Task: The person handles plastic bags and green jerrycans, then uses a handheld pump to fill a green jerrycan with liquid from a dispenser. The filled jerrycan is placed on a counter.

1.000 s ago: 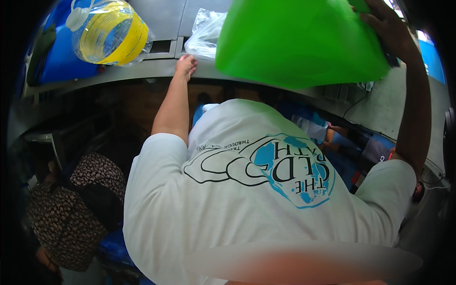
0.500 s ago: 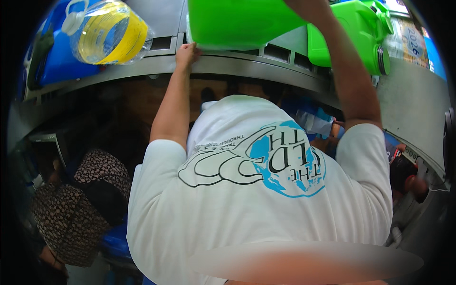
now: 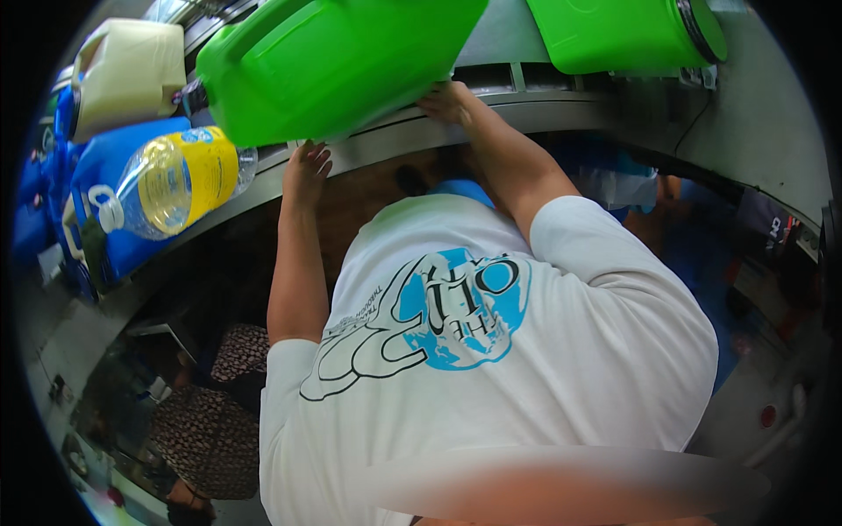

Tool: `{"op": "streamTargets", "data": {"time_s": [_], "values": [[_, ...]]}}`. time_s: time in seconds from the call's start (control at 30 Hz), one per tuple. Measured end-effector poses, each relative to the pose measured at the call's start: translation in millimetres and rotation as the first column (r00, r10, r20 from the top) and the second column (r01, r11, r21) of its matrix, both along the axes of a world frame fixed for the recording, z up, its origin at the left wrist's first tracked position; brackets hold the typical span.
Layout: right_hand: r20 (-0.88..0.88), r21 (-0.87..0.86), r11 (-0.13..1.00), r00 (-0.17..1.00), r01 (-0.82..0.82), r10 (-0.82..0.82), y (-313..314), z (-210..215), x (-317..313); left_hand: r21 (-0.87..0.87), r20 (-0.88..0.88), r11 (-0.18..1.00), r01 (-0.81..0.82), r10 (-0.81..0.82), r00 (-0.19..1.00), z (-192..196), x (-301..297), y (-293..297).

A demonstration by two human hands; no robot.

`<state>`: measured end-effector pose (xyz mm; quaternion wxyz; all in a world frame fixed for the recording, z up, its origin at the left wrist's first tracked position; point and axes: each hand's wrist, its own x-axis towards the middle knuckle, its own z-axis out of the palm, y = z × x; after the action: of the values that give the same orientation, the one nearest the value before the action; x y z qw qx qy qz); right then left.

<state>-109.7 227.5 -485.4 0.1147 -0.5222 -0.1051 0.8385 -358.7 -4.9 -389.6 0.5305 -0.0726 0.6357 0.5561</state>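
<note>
Fingers (image 3: 321, 156) on the left hand (image 3: 307, 171) are bent a little, with small gaps between them; those on the right hand (image 3: 445, 101) are partly hidden. I can't tell if either hand is gripping.

The big green jug (image 3: 324, 66) is just past both hands, tipped on its side, cap end to the left. Its near edge is right by the fingers of both hands, maybe touching. It looks like the job is partway: this jug is at the hands, tilted, not sitting flat. How much is left, I can't tell.

The second green jug (image 3: 605, 35) is on the right of the metal table (image 3: 561, 114), apart from the hands. On the left are a blue jug (image 3: 110, 162), a cream jug (image 3: 132, 74) and a clear bottle (image 3: 167, 188).
</note>
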Motion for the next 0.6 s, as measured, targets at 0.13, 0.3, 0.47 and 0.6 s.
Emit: {"op": "streamTargets", "data": {"time_s": [0.13,0.3,0.47,0.6], "values": [[0.178,0.148,0.989,0.984,0.000,-0.027,8.1,0.7,-0.7,-0.040,0.016,0.999,0.036,-0.035,0.999,-4.3,-2.3,0.2],[0.358,0.591,0.769,0.934,-0.244,0.021,17.9,43.5,32.1,-0.051,0.026,0.997,0.055,-0.053,0.998,-8.9,7.1,0.5],[0.323,0.776,0.588,0.944,-0.229,-0.059,49.9,66.2,48.5,-0.095,0.063,0.993,-0.067,0.073,0.995,-10.9,4.2,-3.3],[0.419,0.461,0.842,0.905,-0.282,0.074,98.3,60.9,20.2,-0.199,-0.026,0.963,-0.179,0.177,0.984,-21.3,-14.6,11.1]]}}
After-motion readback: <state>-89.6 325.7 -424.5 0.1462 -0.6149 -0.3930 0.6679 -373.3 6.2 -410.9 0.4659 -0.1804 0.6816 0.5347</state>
